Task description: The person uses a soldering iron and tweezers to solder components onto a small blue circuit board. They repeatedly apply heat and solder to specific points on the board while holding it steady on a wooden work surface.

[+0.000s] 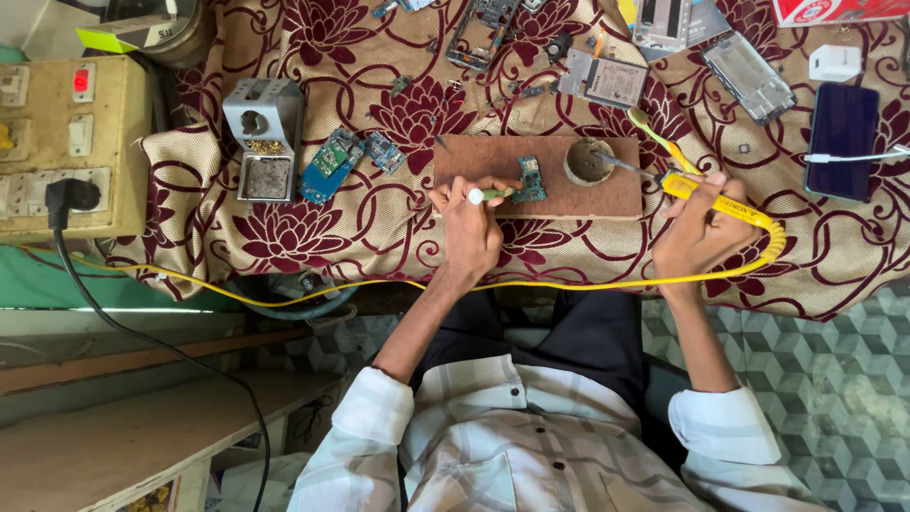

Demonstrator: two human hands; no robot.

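Holding a yellow soldering iron (706,196) in my right hand (697,232), fingers wrapped round its handle, I have its tip in a small round tin (589,162) that sits on a brown wooden board (493,156). My left hand (469,223) is closed on a thin green tool (493,194) with a white end, whose point touches a small green circuit board (530,179) lying on the wooden board, just left of the tin. The iron's yellow cord (531,283) curls past my right wrist and runs left along the table edge. The wooden board rests on a cream cloth (379,237) with dark red flowers. To the left on the cloth lie two blue-green circuit boards (346,161) beside a grey iron stand (264,137). Farther left a beige switchboard (71,142) carries a black plug (71,196). To the right lies a dark phone (842,140) with a white cable, and phone frames (749,76) lie along the top.
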